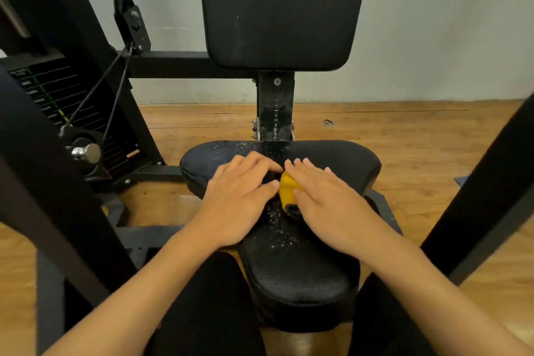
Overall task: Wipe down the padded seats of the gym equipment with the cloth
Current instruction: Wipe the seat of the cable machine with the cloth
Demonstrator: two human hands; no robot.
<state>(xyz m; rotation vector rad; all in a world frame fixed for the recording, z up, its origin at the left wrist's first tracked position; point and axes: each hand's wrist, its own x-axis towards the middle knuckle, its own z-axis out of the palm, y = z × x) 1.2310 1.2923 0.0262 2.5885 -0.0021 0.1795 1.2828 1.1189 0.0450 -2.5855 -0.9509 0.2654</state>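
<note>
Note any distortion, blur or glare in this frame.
Head view: wide-angle stretch at the edges; whole frame slightly soft, left hand, right hand and cloth included; droplets glint on the seat; light even, no hard shadows.

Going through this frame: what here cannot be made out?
Head view: yellow cloth mostly covered by the right hand.
Head view: weight stack labels too small and blurred to read.
Head view: back pad cut off at the top by the upper edge.
Head view: seat hidden in the middle under the left hand and the cloth.
</note>
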